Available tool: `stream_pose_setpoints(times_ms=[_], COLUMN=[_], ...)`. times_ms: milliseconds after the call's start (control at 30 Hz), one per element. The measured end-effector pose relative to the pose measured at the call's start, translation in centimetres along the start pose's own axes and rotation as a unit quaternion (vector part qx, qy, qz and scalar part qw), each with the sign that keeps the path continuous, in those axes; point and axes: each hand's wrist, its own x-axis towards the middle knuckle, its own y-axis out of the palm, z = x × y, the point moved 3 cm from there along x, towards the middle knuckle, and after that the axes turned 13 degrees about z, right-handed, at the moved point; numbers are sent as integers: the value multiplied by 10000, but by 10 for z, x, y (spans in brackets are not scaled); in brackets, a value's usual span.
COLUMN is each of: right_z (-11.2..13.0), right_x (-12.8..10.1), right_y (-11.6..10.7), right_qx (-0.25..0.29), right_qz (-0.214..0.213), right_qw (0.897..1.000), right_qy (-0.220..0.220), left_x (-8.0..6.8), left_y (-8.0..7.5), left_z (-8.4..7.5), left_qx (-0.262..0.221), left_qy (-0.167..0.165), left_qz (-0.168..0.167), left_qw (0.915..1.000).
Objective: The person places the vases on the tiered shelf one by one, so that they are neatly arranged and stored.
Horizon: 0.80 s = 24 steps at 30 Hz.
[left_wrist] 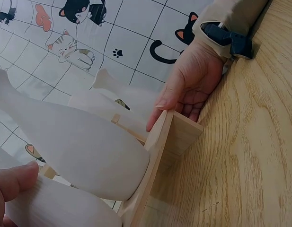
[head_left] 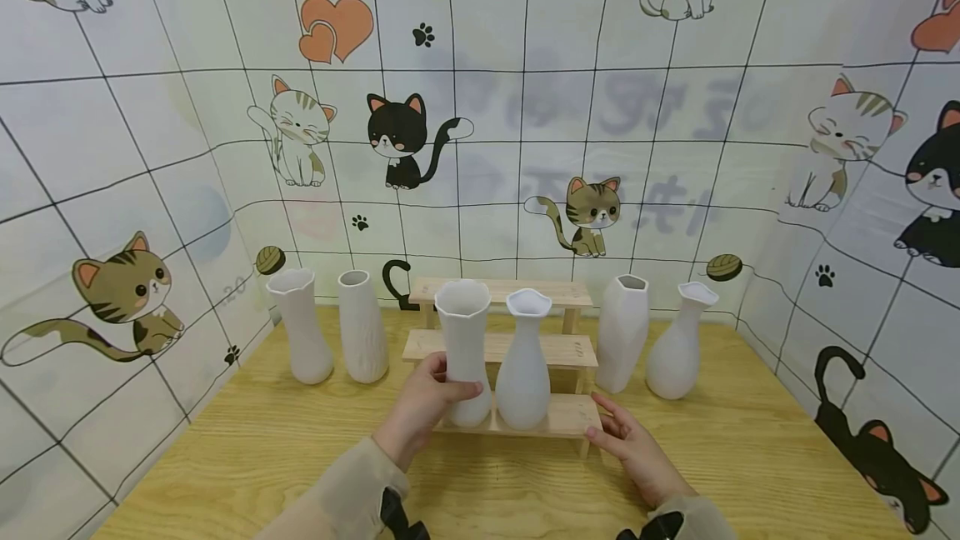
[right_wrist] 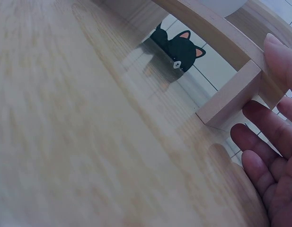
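My left hand [head_left: 422, 407] grips a white vase with a scalloped rim [head_left: 464, 340], thumb across its front, fingers partly hidden behind. That vase's base is at the lowest step of a three-tier wooden stand [head_left: 566, 415]. Close on its right, a white bottle-shaped vase [head_left: 524, 373] with a wavy mouth stands upright on the same step. My right hand [head_left: 633, 452] holds the right end of this step. In the right wrist view, its thumb [right_wrist: 280, 56] lies along the board's edge and the other fingers bend beside the leg [right_wrist: 231, 97].
Two white vases stand left of the stand, one flared [head_left: 302, 327] and one slim and textured [head_left: 363, 327]. To the right are a faceted vase [head_left: 622, 336] and a narrow-necked vase [head_left: 677, 348]. Cat-print sheeting [head_left: 487, 107] surrounds the wooden tabletop [head_left: 247, 457].
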Motion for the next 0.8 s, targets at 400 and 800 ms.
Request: stream_pose_setpoints(times_ms=[400,800], right_z=[-1,0], right_x=[0,-1], right_y=[0,0], right_qx=[-17,-141], right_qz=[75,18], right_qw=[10000,9999], right_qy=[41,89], left_x=[2,7], left_y=[2,2], left_z=[-3,2], left_qx=[148,158], left_qy=[-78,-58], left_qz=[-70,4], left_qw=[9998,9999])
